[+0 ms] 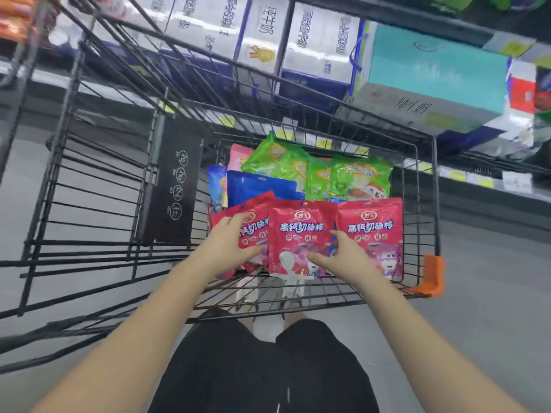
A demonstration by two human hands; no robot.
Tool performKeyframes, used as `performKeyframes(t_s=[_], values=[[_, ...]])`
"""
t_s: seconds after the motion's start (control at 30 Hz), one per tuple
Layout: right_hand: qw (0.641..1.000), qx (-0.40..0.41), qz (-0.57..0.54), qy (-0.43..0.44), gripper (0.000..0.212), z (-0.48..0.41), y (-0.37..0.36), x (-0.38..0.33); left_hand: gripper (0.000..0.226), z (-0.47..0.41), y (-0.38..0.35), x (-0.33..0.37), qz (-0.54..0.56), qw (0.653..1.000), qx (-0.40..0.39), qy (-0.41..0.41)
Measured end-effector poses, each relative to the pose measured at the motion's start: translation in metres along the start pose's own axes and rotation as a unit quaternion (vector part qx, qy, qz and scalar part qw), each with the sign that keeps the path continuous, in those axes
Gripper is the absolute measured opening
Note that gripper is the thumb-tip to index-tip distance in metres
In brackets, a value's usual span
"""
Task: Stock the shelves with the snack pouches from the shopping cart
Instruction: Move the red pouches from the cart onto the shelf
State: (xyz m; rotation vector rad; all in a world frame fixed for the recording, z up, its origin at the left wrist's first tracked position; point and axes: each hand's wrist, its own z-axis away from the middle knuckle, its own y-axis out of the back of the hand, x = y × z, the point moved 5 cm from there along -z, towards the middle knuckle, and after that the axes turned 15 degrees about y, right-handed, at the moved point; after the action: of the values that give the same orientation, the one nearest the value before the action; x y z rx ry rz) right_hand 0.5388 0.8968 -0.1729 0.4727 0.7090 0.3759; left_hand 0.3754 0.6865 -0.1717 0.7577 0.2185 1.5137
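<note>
Three red snack pouches stand in a row at the near end of the black wire shopping cart (436,204). My left hand (229,241) grips the left red pouch (257,211), fingers over its front and thumb low on it. My right hand (340,251) pinches the right edge of the middle red pouch (301,231), thumb on its front and fingers behind. The right red pouch (372,231) stands untouched beside that hand. Behind them lie several green pouches (298,168), a blue pouch (259,189) and a pink pouch (238,156).
Store shelves run beyond the cart, holding white cartons (322,40) and a teal box (432,70), with yellow price tags (456,174) along the shelf edge. A black folded child-seat panel (176,186) is at the cart's left. An orange bumper (430,275) caps the cart's near right corner.
</note>
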Motion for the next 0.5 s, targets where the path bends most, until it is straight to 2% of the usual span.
performKeyframes(t_s=[0.07,0.17,0.23,0.33,0.4,0.5], values=[[0.998,-0.004,-0.043,-0.042,0.094,-0.012,-0.009,0.013,0.085,-0.006,-0.007,-0.005,0.028,0.999,-0.01,0.026],[0.989,0.012,-0.105,-0.105,0.093,-0.028,-0.021,0.029,0.087,-0.014,-0.017,-0.019,0.137,0.985,-0.049,0.087],[0.98,0.04,-0.145,-0.127,0.107,-0.041,-0.027,0.036,0.091,-0.015,-0.022,-0.027,0.192,0.972,-0.07,0.119],[0.978,0.056,-0.15,-0.134,0.125,-0.067,-0.044,0.068,0.087,-0.017,-0.023,-0.034,0.233,0.96,-0.074,0.139],[0.976,0.068,-0.151,-0.141,0.122,-0.069,-0.046,0.066,0.08,-0.017,-0.022,-0.035,0.266,0.948,-0.076,0.155],[0.975,0.081,-0.159,-0.135,0.098,-0.063,-0.044,0.049,0.074,-0.018,-0.021,-0.038,0.279,0.942,-0.076,0.17]])
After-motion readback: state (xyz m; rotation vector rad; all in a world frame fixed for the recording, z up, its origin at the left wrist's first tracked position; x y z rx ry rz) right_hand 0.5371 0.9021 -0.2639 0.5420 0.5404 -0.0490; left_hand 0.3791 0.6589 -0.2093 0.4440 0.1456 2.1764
